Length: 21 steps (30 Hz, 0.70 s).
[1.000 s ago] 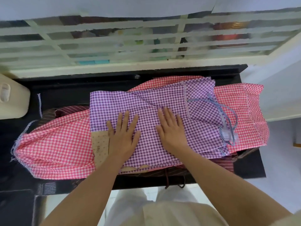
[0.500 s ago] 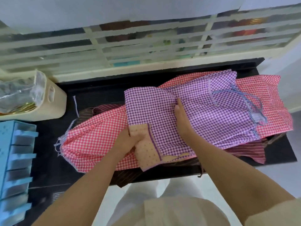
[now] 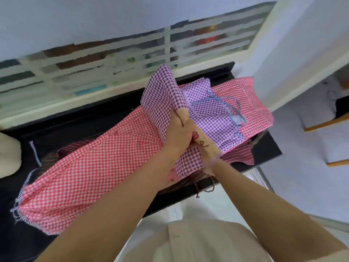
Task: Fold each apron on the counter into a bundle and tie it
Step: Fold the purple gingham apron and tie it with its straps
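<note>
A purple checked apron [image 3: 209,118] lies on top of a red checked apron [image 3: 105,163] on the black counter [image 3: 79,121]. My left hand [image 3: 177,137] grips the purple apron's left half and holds it lifted, swung over toward the right. A tan patch with a pink flower print shows at the fold. My right hand [image 3: 208,167] is mostly hidden under the cloth at the near edge, and it seems to hold the fabric there. Blue striped ties [image 3: 234,110] lie on the purple apron's right part.
A dark red striped apron [image 3: 239,157] lies under the pile, its cords hanging over the counter's front edge. A cream container [image 3: 8,156] stands at the far left. A louvred window runs behind the counter. White wall and a shelf stand to the right.
Both hands lay flat on the purple apron a second ago. The left hand then took its left edge and has lifted it up and over to the right; my view swung left.
</note>
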Tool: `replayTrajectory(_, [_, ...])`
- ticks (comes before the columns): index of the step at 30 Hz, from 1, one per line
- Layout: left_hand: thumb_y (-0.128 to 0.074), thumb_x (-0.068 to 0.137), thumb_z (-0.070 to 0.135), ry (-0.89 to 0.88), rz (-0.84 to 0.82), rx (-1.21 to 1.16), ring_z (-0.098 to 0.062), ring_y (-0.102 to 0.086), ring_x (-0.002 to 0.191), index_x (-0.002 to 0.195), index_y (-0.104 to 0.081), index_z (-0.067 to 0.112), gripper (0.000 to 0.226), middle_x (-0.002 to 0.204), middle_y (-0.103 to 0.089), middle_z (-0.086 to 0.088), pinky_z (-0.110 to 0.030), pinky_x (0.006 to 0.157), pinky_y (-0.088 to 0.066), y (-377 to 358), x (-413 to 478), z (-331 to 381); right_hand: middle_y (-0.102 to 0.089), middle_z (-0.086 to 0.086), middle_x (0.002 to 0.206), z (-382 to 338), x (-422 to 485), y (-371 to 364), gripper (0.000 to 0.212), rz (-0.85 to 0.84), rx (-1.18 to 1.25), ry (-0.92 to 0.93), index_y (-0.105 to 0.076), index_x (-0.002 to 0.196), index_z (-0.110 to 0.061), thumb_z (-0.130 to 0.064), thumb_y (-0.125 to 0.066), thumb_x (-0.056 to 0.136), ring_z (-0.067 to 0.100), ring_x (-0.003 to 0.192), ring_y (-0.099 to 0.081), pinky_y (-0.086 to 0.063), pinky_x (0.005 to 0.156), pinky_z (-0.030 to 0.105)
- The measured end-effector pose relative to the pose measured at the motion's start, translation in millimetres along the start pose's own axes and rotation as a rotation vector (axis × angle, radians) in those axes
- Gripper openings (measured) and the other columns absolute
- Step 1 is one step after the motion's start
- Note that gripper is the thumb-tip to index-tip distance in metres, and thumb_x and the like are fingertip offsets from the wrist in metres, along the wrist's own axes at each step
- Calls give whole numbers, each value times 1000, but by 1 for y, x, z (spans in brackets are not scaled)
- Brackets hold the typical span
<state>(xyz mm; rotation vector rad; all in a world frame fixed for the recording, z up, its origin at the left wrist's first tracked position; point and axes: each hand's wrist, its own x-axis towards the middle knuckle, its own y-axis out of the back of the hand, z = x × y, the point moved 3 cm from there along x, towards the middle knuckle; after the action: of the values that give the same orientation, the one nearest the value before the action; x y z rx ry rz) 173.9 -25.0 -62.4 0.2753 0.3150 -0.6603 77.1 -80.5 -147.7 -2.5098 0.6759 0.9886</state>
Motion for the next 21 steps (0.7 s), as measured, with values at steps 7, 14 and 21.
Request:
replayTrajectory(7, [-42, 98, 13, 23, 23, 217, -33, -50, 123, 154, 9, 7, 76, 139, -47, -15, -40, 108, -40, -79, 35, 2, -52, 6, 144, 9, -32, 70, 88, -32, 530, 80, -50, 137, -26, -83, -11, 83, 30, 135, -46, -30, 114, 57])
replayTrajectory(14, [-41, 103, 25, 15, -240, 215, -14, -46, 120, 156, 7, 13, 72, 143, -44, -6, -27, 98, -36, -105, 60, -10, -62, 7, 131, 24, -23, 83, 52, 42, 437, 103, -49, 132, -16, -55, -42, 97, 24, 121, -60, -43, 108, 39])
replayTrajectory(21, [-54, 93, 29, -233, 295, 660, -31, -42, 129, 131, -54, 11, 42, 136, -50, -12, -44, 108, -30, -47, 77, -31, -68, 9, 91, 16, -6, 99, 16, 411, 503, -34, -59, 94, -5, -1, -43, 96, 21, 79, -67, -57, 70, 29])
